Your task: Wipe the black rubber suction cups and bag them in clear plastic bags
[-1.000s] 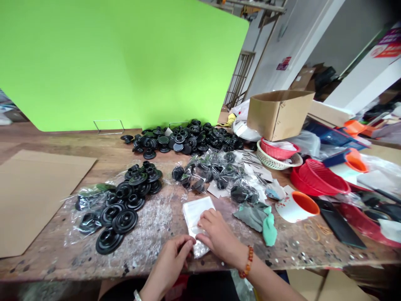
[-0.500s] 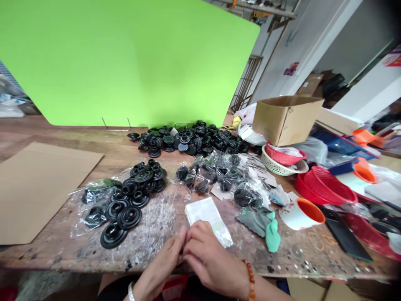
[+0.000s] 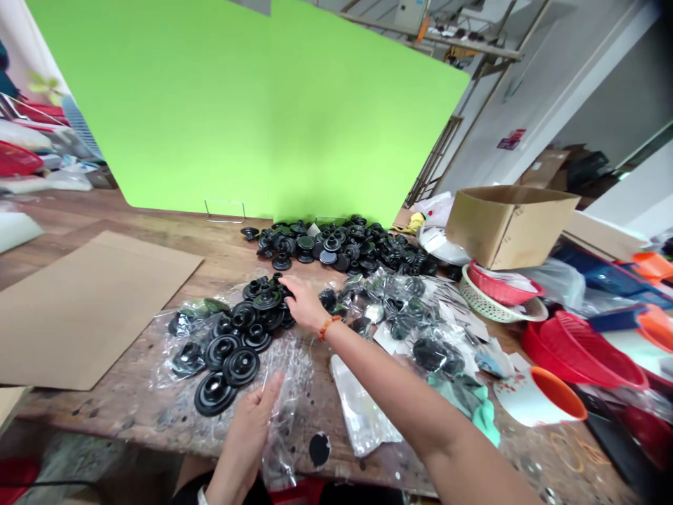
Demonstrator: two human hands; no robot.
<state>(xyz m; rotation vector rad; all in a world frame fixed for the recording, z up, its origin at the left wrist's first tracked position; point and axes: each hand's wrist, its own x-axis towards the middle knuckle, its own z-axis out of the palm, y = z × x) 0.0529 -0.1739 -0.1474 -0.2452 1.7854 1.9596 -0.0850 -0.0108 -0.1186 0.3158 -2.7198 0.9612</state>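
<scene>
My left hand (image 3: 251,421) is gripping a clear bag (image 3: 281,452), my right hand (image 3: 301,300) touching unbagged flanged discs (image 3: 266,299), closure unclear; bagged discs (image 3: 431,353) are lying right.

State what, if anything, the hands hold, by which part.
Left hand: seemingly a clear plastic bag, by its left edge. Right hand: at the black flanged discs; hold unclear.

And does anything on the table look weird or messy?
Yes, the wooden table looks scuffed and spotted, especially along its front edge. The white cup has red blotches too; I can't tell whether they're stains or decoration.
</scene>
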